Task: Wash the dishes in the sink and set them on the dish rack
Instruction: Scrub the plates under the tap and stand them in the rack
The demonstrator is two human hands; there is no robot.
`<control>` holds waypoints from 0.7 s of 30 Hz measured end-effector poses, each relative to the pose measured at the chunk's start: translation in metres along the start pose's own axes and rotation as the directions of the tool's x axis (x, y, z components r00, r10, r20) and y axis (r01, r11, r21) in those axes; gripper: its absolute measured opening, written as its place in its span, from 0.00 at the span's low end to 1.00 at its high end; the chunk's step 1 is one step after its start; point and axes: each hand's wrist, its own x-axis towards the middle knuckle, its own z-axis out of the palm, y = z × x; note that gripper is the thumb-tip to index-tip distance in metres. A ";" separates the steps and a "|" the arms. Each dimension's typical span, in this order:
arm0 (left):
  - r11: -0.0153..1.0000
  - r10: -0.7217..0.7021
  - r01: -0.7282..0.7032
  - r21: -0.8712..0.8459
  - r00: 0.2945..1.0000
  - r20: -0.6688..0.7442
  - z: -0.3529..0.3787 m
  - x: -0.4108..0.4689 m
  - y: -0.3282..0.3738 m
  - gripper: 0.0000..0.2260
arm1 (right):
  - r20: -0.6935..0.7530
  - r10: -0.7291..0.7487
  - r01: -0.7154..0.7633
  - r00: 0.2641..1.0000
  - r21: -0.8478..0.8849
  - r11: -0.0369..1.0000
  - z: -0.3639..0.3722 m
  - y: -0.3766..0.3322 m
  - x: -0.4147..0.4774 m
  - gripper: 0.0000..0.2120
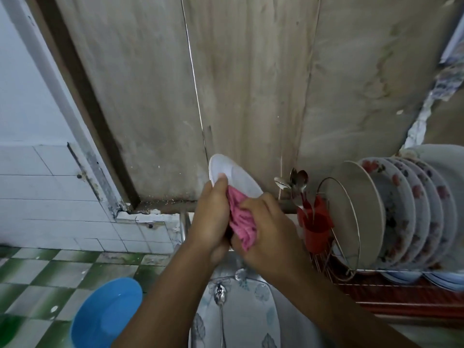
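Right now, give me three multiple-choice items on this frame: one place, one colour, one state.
1. The red cutlery holder sits:
A) on the floor
B) at the dish rack, beside the standing plates
C) on a windowsill

2. The cloth is:
A) pink
B) yellow
C) green

3. The white plate is:
A) racked
B) lying flat in the sink
C) held tilted in the left hand

Answers:
1 B: it stands against the rack's wires, holding spoons.
2 A: pink folds show between the hands.
3 C: the left thumb presses its rim while the right hand grips the cloth against it.
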 end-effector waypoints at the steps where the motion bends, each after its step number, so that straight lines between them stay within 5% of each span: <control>1: 1.000 0.005 -0.004 0.024 0.998 -0.060 -0.002 0.003 -0.005 0.18 | 0.037 -0.028 0.028 0.999 0.011 1.000 0.001 0.002 -0.002 0.18; 5: 0.997 -0.006 -0.007 -0.073 0.982 -0.188 -0.009 0.010 -0.015 0.18 | 0.155 0.027 -0.049 0.988 0.145 0.988 0.000 0.021 -0.013 0.21; 7: 0.993 0.029 -0.058 -0.107 0.967 -0.253 -0.015 0.017 -0.016 0.16 | 0.110 0.175 -0.194 0.978 0.192 0.962 0.007 0.035 -0.015 0.13; 10: 0.991 0.099 -0.125 -0.047 0.921 -0.376 -0.016 0.015 -0.017 0.15 | -0.034 0.588 -0.553 0.808 0.300 0.777 0.016 0.051 -0.003 0.07; 11: 0.990 0.123 -0.143 -0.019 0.905 -0.408 -0.014 0.014 -0.018 0.16 | -0.054 0.626 -0.583 0.778 0.308 0.752 0.019 0.049 0.000 0.07; 16: 0.974 0.227 -0.209 0.093 0.830 -0.509 -0.014 0.014 -0.023 0.19 | 0.002 0.448 -0.408 0.894 0.417 0.812 0.048 0.009 -0.025 0.09; 21: 0.958 0.286 -0.217 0.190 0.797 -0.533 -0.026 0.011 -0.029 0.17 | -0.078 0.633 -0.566 0.770 0.375 0.734 0.053 0.037 -0.013 0.05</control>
